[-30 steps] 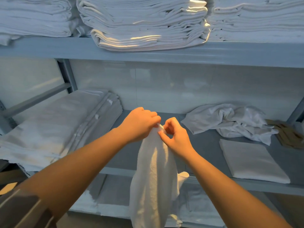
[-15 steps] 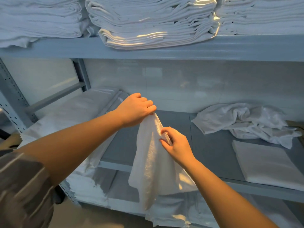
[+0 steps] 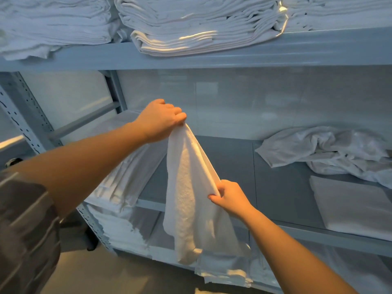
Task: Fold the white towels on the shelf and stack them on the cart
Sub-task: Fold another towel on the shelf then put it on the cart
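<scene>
A white towel (image 3: pixel 188 194) hangs in the air in front of the grey shelf (image 3: pixel 282 187). My left hand (image 3: pixel 162 119) grips its top corner, raised above the middle shelf. My right hand (image 3: pixel 230 198) pinches the towel's right edge lower down, so that edge runs taut between the two hands. The rest of the towel droops loosely below them. A crumpled heap of white towels (image 3: pixel 326 151) lies at the right of the middle shelf, with a flat folded towel (image 3: pixel 352 206) in front of it. No cart is in view.
Tall stacks of folded white linen (image 3: pixel 201 24) fill the top shelf. Folded sheets (image 3: pixel 125 177) lie at the left of the middle shelf and more linen (image 3: pixel 123 232) on the shelf below. A perforated shelf post (image 3: pixel 25 115) stands at left.
My hands, together at the towel's top corner a second ago, have drawn apart: the left rose up and left, the right slid down along the edge. The view shifted left.
</scene>
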Tool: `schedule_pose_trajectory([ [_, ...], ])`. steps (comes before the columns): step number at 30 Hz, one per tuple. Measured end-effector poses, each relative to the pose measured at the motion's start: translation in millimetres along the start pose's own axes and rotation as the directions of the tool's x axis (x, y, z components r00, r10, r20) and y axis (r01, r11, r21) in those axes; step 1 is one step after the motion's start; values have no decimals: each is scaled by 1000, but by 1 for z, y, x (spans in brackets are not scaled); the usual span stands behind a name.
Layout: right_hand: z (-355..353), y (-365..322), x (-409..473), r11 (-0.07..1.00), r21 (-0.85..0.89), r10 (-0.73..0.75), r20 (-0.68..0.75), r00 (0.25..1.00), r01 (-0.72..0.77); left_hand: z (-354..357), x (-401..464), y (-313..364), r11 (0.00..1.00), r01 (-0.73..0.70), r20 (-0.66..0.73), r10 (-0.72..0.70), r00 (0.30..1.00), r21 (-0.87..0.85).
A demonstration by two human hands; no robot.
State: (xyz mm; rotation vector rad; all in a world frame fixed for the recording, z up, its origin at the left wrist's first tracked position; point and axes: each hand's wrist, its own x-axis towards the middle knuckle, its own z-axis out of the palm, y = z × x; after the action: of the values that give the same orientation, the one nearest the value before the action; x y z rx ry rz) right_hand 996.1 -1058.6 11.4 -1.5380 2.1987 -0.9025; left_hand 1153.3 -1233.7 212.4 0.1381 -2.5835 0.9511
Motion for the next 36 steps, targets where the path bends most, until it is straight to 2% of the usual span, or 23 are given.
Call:
schedule_pose_trajectory([
  [7,20,37,-14,982,-85,181,136,974,-171,4,-27,-34,980,199,107,-199,974,7],
  [13,21,62,-27,952,-252,228,211,951,-173,17,-65,-49,926,374,173,-377,910,47],
  [17,15,81,-39,909,-349,317,219,923,-229,24,-87,-59,872,487,148,-487,861,39],
  [21,2,90,-40,909,-298,335,106,936,-291,33,-105,-63,850,524,161,-526,835,55],
  [23,-6,88,-35,924,-200,339,30,940,-326,40,-114,-63,819,571,158,-573,804,59],
  [27,-38,81,-19,947,-44,300,-237,924,-318,52,-135,-68,737,675,183,-669,721,34],
  [29,-63,71,-12,963,-15,239,-412,879,-269,56,-144,-67,681,731,152,-720,677,-35],
  [31,-85,60,-9,973,44,213,-560,801,-228,63,-155,-60,601,791,159,-775,611,-112],
  [32,-93,56,-9,976,43,196,-595,780,-213,68,-161,-53,579,804,194,-781,594,-134],
  [35,-104,54,-11,963,-81,179,-520,835,-257,87,-176,-29,577,807,317,-747,585,-128],
  [36,-108,54,-13,959,-63,203,-530,823,-277,93,-177,-22,557,816,311,-757,575,-153],
])
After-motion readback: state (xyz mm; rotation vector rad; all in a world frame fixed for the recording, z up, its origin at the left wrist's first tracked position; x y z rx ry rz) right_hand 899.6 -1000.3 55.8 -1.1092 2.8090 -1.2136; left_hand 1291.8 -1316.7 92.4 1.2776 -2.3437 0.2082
